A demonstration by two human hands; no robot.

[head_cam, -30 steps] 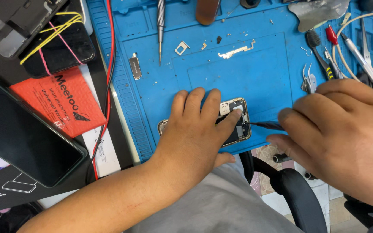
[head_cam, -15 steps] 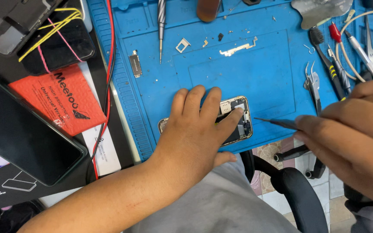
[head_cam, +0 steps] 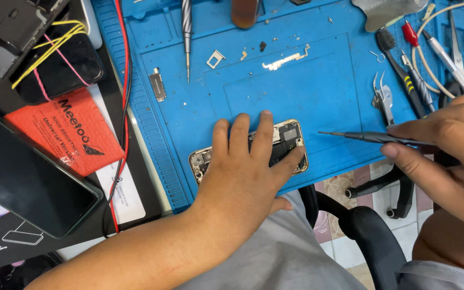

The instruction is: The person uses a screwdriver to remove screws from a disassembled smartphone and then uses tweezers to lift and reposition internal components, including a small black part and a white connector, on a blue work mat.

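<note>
On the blue mat (head_cam: 318, 96), near its front edge, an opened phone (head_cam: 288, 142) is pinned flat under the spread fingers of the left hand (head_cam: 245, 172), seemingly for steadiness, while a thin screwdriver (head_cam: 371, 137) is pinched in the right hand (head_cam: 447, 156), its tip poised just beside the phone.

Left hand (head_cam: 248, 172) pins opened phone (head_cam: 288, 140) on blue mat (head_cam: 307, 91); right hand (head_cam: 447, 156) holds thin screwdriver (head_cam: 371, 137).

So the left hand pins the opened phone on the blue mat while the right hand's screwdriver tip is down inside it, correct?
Not quite. In the head view the left hand pins the opened phone on the blue mat, but the right hand holds the screwdriver clear of it, to its right.
</note>
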